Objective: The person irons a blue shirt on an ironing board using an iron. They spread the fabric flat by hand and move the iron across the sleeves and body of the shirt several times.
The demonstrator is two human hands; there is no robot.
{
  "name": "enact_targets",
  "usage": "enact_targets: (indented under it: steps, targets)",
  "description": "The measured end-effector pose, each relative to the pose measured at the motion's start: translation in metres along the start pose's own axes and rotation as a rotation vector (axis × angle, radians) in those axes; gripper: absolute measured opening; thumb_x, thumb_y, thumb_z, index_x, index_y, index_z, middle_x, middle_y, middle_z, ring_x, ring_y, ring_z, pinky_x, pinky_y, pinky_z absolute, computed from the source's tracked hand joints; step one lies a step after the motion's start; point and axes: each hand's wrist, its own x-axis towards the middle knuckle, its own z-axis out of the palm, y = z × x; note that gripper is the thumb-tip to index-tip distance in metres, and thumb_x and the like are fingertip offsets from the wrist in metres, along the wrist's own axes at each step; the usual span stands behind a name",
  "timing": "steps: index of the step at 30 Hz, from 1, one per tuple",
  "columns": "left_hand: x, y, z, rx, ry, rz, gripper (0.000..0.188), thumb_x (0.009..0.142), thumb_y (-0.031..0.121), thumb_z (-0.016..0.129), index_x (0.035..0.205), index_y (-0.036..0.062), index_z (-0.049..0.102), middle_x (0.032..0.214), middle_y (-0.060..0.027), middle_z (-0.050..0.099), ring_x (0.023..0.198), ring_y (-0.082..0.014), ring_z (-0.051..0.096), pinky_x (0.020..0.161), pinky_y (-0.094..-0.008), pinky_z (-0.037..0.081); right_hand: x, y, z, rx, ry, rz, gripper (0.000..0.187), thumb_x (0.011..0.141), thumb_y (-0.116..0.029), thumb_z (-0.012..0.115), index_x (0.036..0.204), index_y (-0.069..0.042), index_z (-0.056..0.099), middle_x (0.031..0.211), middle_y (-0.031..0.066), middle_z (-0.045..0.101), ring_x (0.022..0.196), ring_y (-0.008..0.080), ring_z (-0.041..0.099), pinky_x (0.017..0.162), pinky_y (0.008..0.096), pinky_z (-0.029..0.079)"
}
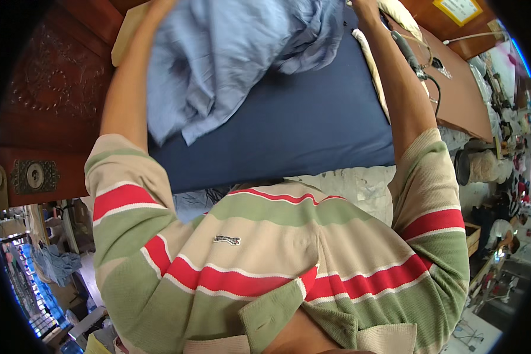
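I stand before a flat, dark navy-blue cloth-covered work surface [312, 124], and both my bare arms reach forward over it. The thing I work with, a large, light-blue, wrinkled fabric piece [218, 65], lies on the left and far part of this surface, between my two forearms. It is loose and folded, a little blurred in places; one of its corners points toward me near the left side, and its far part is cut by the upper edge of the view. My left forearm [127, 94] passes just along the left side of the fabric, but the left hand is outside the view, so I cannot tell if it is grasping or released. Of my right hand [364, 5] only a small part is seen, at the upper edge, near the right end of the fabric; its grip also I cannot tell. Beside my right forearm [404, 97] there is a grey-green, rounded handle-like object [406, 52] with a dark cable [437, 94]. A narrow cream-coloured cloth strip [369, 65] lies along the right side of the surface. To my left stands a reddish-brown carved wooden panel [56, 88].
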Motion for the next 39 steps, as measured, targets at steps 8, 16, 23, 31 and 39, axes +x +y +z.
enact_targets:
  steps: [8, 16, 23, 31, 39]
  targets:
    - [-0.277, -0.021, 0.041, 0.337, -0.008, -0.131, 0.042, 0.082, 0.014, 0.059, 0.123, 0.0048, 0.052, 0.131, -0.0146, 0.049, 0.121, -0.0336, 0.046, 0.099, -0.0407, 0.036, -0.286, 0.057, -0.02, -0.374, -0.81, 0.3, 0.022, 0.08, -0.006, 0.062, 0.102, -0.006, 0.061, 0.097, 0.0098, 0.06, 0.083, 0.0222, 0.06, 0.075, 0.0328, 0.049]
    - [-0.325, 0.001, 0.056, 0.745, -0.11, -0.336, 0.04, 0.077, 0.02, 0.065, 0.116, 0.0116, 0.057, 0.138, -0.0074, 0.042, 0.128, -0.0261, 0.038, 0.099, -0.0494, 0.028, -0.235, 0.093, 0.115, -0.606, -0.741, -0.325, 0.048, 0.073, -0.014, 0.068, 0.118, -0.012, 0.052, 0.128, 0.0159, 0.045, 0.114, 0.0372, 0.045, 0.093, 0.0431, 0.037]
    - [-0.304, -0.054, 0.03, 0.563, 0.047, -0.453, 0.017, 0.086, 0.014, 0.056, 0.101, 0.0075, 0.06, 0.111, -0.0068, 0.06, 0.105, -0.0278, 0.056, 0.086, -0.0413, 0.041, -0.147, 0.184, -0.021, -1.176, -0.155, 0.223, 0.045, 0.072, -0.017, 0.065, 0.116, -0.011, 0.054, 0.127, 0.0153, 0.049, 0.115, 0.0369, 0.046, 0.095, 0.0498, 0.035]
    - [-0.362, 0.036, -0.1, 0.869, 0.186, -0.428, 0.017, 0.093, 0.009, 0.044, 0.097, -0.0019, 0.056, 0.091, -0.0201, 0.059, 0.082, -0.0371, 0.057, 0.071, -0.0421, 0.043, -0.159, 0.069, -0.113, -0.887, -0.539, -0.144, 0.032, 0.062, 0.01, 0.052, 0.089, -0.007, 0.059, 0.097, 0.0106, 0.059, 0.097, 0.032, 0.054, 0.083, 0.0413, 0.041]
    - [-0.38, 0.132, 0.016, 0.14, -0.38, -0.955, 0.017, 0.083, 0.01, 0.06, 0.094, -0.0022, 0.06, 0.085, -0.0156, 0.066, 0.079, -0.0257, 0.065, 0.071, -0.0342, 0.049, -0.252, 0.007, -0.148, -0.721, -0.499, 0.161, 0.05, 0.066, -0.003, 0.057, 0.116, -0.01, 0.058, 0.13, 0.0178, 0.046, 0.12, 0.0352, 0.044, 0.098, 0.0438, 0.035]
